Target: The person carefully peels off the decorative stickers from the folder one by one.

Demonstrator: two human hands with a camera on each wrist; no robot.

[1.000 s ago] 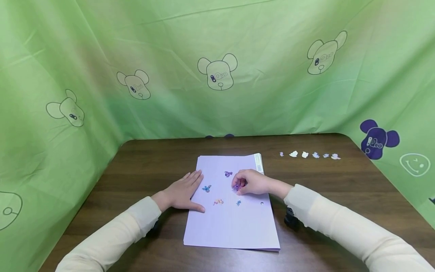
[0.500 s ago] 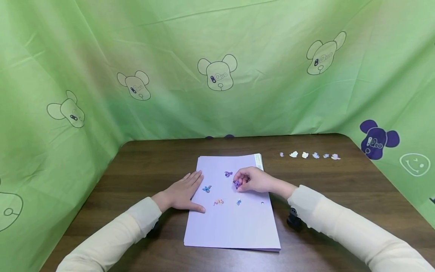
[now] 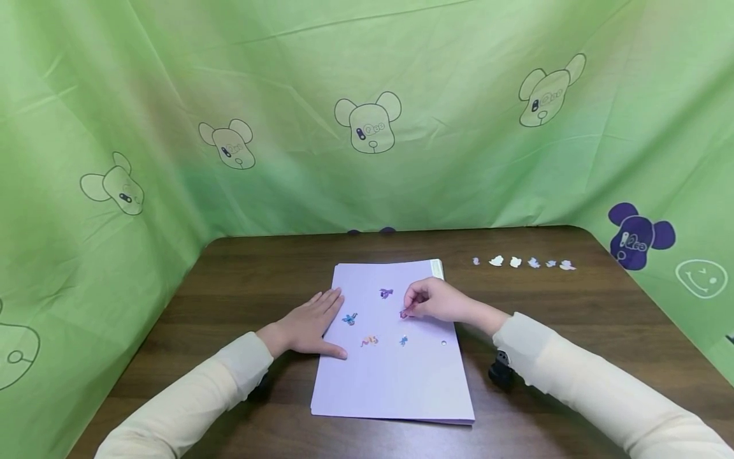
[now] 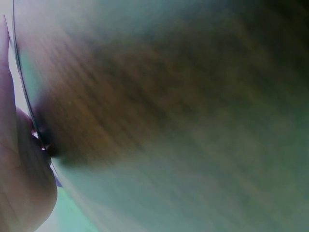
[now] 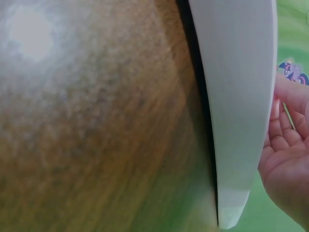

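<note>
My left hand [image 3: 312,324] lies flat with spread fingers on the left edge of a white paper pad [image 3: 390,389]. Over the pad's right half, my right hand [image 3: 438,299] pinches a small purple pony sticker [image 5: 293,72] between thumb and fingertips. Its printed face shows in the right wrist view; in the head view it is small and partly covered by the fingers. On the sheet lie a purple sticker [image 3: 386,293], a blue one [image 3: 350,319], an orange-yellow one [image 3: 369,341] and a small blue one [image 3: 404,341].
Several small pale cut-out pieces [image 3: 515,262] lie in a row at the back right of the brown wooden table [image 3: 258,268]. A tiny round spot [image 3: 444,343] shows near the pad's right edge. A green printed cloth [image 3: 287,178] hangs behind the table.
My right hand has shifted slightly right and away from me, carrying the purple pony sticker, which has turned in the fingers. The left hand has stayed put.
</note>
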